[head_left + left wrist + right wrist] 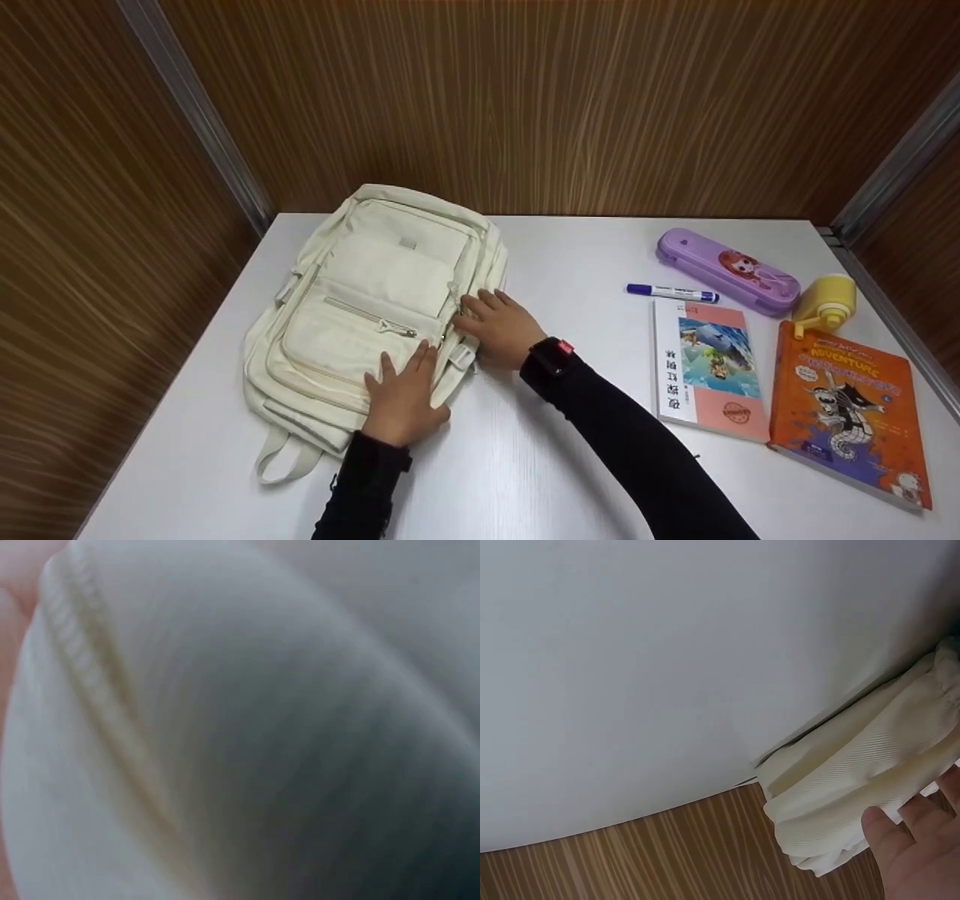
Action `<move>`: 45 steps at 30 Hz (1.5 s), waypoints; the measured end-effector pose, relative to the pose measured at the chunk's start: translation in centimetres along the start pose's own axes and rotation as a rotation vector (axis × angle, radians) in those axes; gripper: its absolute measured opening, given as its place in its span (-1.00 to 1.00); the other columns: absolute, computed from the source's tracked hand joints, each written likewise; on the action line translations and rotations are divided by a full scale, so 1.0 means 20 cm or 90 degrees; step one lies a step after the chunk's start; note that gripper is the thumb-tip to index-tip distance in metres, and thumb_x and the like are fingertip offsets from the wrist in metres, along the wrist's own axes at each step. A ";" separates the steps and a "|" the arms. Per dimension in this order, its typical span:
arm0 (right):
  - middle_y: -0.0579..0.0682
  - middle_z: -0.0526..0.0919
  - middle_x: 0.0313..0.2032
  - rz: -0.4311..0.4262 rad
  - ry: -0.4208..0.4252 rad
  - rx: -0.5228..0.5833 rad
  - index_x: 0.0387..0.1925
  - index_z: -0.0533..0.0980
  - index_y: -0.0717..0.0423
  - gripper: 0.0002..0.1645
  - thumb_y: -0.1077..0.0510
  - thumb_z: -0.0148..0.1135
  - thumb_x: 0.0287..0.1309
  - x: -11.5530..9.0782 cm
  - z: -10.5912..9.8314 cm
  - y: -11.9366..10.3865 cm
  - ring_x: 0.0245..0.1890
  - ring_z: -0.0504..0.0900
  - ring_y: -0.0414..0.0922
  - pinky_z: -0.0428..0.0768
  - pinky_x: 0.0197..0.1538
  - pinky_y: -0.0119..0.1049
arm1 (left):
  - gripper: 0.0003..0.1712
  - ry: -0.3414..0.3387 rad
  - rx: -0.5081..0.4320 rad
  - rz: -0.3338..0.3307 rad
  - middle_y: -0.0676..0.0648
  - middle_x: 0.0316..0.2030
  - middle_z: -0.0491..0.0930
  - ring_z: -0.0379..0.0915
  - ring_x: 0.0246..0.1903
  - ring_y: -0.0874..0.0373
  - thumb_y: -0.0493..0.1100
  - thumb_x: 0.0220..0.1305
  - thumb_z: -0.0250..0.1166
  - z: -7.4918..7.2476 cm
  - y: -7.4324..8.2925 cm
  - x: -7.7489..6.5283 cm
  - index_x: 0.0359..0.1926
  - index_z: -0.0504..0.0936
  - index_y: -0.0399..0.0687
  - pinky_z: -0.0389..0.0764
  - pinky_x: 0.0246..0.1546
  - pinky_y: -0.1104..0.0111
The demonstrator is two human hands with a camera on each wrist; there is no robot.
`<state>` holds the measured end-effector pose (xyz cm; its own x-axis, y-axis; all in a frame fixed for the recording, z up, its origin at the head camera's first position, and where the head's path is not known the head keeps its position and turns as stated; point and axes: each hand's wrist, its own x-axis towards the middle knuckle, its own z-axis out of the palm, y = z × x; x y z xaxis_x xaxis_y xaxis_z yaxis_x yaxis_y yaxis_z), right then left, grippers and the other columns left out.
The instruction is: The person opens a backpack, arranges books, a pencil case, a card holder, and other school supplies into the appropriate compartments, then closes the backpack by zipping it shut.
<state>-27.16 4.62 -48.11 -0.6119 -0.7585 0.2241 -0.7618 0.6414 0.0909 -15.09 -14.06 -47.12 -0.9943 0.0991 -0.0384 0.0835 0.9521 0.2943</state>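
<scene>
A cream backpack [367, 262] lies on its back, tilted to the left, its front pocket zip [367, 316] facing up. My left hand [405, 394] rests on its lower front with fingers spread. Close up in the left wrist view, the bag's cream fabric [247, 705] is blurred, with a seam or zip running along it. My right hand [501, 328] is at the bag's right side, thumb and forefinger pinching at a small metal zipper pull [460, 308]. The right wrist view shows other fingers [889, 836] of this hand loosely bent beside the bag's side fabric [855, 772].
Right of the bag on the white table [555, 255] lie a blue marker [673, 292], a purple pencil case [727, 271], a pink-and-white book [712, 367] and an orange book [847, 412]. A yellow bottle [825, 302] stands by the pencil case. Wood-grain panels [525, 105] surround the table.
</scene>
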 end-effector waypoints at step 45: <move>0.11 0.53 0.15 0.008 0.040 0.041 0.18 0.47 -0.11 -0.26 -0.26 0.40 -0.04 -0.55 -0.11 0.24 0.20 0.46 0.14 0.43 0.29 0.09 | 0.00 -0.066 0.007 0.169 -0.17 0.55 -0.13 -0.23 0.47 -0.44 0.38 0.24 0.15 0.09 0.25 -0.05 0.54 0.02 0.06 -0.10 0.39 -0.34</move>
<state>-23.58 16.23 -48.00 -0.6087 -0.7401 0.2857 -0.7671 0.6410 0.0261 -13.52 -8.82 -47.29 -0.9255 0.3742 -0.0588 0.3418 0.8919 0.2962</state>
